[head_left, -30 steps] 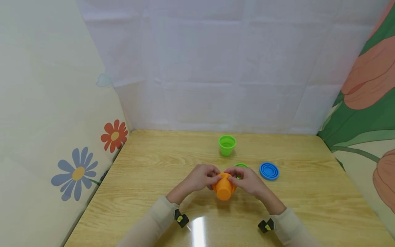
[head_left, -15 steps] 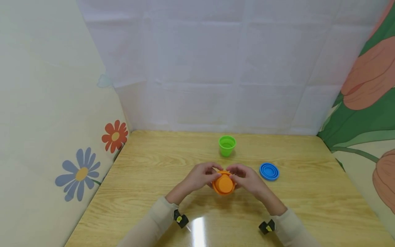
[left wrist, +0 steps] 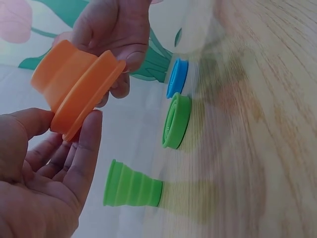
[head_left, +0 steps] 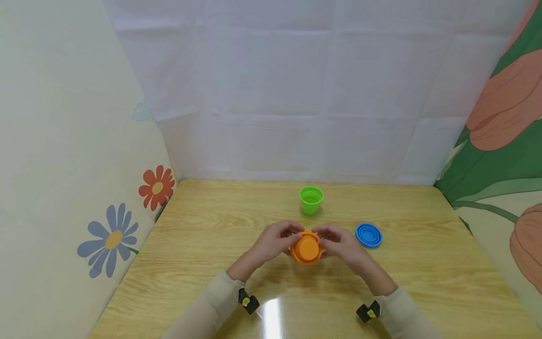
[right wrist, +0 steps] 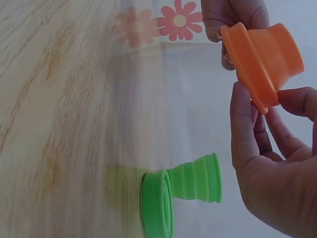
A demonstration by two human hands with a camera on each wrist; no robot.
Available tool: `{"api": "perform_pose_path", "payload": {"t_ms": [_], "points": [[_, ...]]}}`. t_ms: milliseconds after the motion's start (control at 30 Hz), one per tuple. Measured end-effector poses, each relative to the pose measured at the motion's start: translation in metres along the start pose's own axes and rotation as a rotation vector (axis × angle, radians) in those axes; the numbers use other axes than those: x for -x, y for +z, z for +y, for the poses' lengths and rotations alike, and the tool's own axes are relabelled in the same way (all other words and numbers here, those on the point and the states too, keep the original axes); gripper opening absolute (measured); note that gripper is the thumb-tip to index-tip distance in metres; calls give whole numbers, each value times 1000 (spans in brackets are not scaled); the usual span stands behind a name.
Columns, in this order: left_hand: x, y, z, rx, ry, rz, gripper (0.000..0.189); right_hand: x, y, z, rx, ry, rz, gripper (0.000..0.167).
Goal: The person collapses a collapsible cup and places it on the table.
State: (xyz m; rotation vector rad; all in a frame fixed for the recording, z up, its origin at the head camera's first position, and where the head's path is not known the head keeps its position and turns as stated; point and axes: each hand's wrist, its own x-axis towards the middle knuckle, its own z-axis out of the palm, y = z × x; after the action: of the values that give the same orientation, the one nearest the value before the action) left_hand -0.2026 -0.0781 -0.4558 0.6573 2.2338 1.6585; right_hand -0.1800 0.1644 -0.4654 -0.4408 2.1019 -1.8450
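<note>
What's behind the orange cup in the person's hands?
From the head view, an upright green cup stands beyond the orange cup on the table. A flattened green cup is covered there, visible only in the wrist views.

No text to read
You can make out no label, brand, number or sign in any view.

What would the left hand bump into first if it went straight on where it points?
The orange cup, which the left hand pinches. Past that, the right hand, on the cup's other side, would probably come next, though the head view makes depth hard to judge.
</note>
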Motion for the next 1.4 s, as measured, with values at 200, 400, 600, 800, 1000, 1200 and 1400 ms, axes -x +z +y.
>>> {"api": "perform_pose_path", "payload": {"t_ms": [200, 400, 600, 800, 1000, 1200, 1400], "points": [[2, 0, 0, 103, -57, -49, 32, 0, 2, -3, -2, -7, 47, 43], [3, 0, 0, 142, -89, -109, 37, 1, 3, -4, 8, 5, 92, 46], [3, -2, 1, 193, -105, -156, 42, 2, 1, -3, 10, 28, 70, 47], [4, -2, 3, 191, -100, -157, 39, 2, -2, -4, 10, 33, -28, 47], [3, -3, 3, 190, -101, -199, 39, 3, -4, -7, 42, 32, -81, 47], [3, -6, 2, 195, -111, -245, 35, 3, -2, -10, 57, 48, -95, 46], [1, -4, 6, 121, -130, -223, 30, 4, 1, -11, 126, 21, -59, 39]]}}
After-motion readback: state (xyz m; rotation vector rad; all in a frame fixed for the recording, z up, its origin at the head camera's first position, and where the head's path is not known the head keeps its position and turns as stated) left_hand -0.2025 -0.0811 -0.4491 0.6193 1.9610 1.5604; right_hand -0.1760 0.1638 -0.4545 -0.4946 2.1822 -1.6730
